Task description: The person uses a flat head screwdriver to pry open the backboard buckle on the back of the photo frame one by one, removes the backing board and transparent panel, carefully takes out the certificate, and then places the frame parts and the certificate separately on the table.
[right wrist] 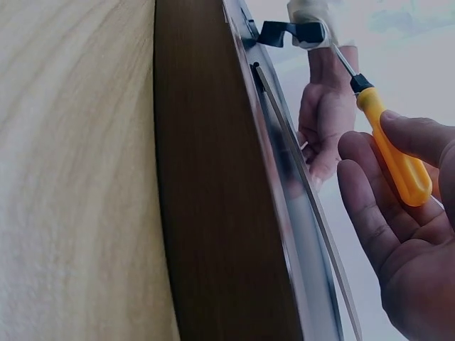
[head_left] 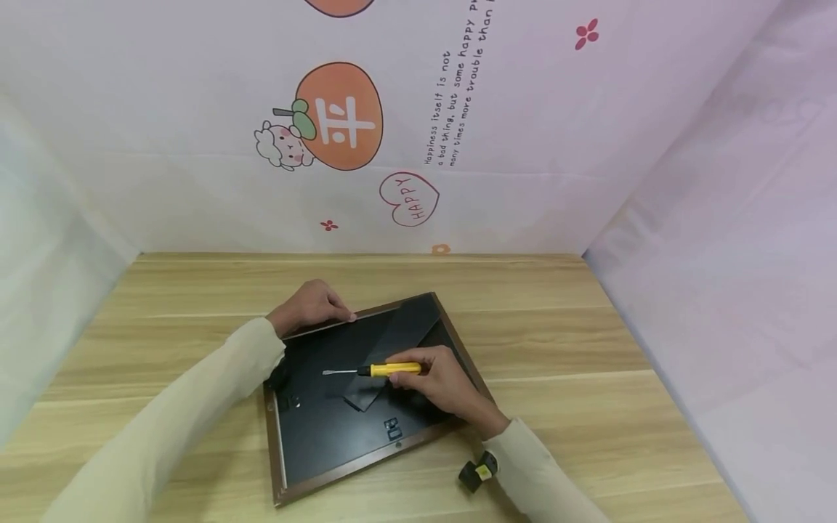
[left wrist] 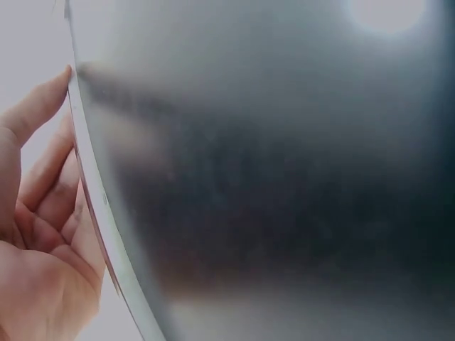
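A picture frame with a brown border [head_left: 273,465] lies back side up on the table, turned at an angle. Its black backing [head_left: 327,436] carries a flat easel leg [head_left: 402,327]. At the far left edge my left hand [head_left: 312,303] grips the border; in the left wrist view the thumb [left wrist: 50,96] touches the rim and the other fingers lie along its outer side. My right hand [head_left: 441,374] holds a flathead screwdriver [head_left: 395,370] by its yellow handle, above the backing. The metal tip points left, apart from the board as seen in the right wrist view.
Wood-grain tabletop [head_left: 556,341] extends around the frame. A printed white cloth [head_left: 510,203] hangs behind the table, with plain white cloth at both sides. Small dark metal fittings [head_left: 392,429] sit near the front border. A black camera [head_left: 477,471] is strapped at my right wrist.
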`<state>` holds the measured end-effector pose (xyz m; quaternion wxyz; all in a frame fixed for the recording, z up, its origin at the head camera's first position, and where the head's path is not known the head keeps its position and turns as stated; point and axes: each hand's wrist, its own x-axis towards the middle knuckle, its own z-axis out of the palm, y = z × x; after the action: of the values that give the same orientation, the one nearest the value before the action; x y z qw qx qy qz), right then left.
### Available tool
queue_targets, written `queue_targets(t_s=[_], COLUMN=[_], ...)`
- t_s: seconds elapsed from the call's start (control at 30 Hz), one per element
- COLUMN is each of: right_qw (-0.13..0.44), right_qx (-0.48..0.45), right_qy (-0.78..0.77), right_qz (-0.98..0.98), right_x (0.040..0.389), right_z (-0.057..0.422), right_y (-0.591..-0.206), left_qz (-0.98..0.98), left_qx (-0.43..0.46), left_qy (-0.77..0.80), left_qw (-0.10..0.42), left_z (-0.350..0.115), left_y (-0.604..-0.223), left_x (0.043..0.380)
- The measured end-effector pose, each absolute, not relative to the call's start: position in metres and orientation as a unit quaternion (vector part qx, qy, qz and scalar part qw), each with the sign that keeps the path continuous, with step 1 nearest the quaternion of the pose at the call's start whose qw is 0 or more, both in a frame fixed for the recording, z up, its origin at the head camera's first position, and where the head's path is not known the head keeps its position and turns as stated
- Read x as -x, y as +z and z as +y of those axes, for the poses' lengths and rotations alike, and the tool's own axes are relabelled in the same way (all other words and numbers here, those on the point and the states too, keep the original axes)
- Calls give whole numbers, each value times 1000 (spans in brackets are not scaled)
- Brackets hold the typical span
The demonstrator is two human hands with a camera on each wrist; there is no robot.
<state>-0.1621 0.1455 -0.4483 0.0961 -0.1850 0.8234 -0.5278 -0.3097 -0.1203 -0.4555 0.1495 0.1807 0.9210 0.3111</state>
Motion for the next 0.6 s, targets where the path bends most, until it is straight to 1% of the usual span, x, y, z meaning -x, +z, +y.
queue_targets(t_s=[0.3,0.6], right_qw=[105,92], right_qx=[183,198], right_qy=[-542,-548], right_qz=[814,807], right_x=[162,162], right_z=[145,147], right_y=[-449,-449], left_qz=[910,915], left_qx=[-114,-108], left_qy=[361,360], left_qw=[169,148], left_z=[-130,-133], left_y=[-454,-452], left_x=[292,277])
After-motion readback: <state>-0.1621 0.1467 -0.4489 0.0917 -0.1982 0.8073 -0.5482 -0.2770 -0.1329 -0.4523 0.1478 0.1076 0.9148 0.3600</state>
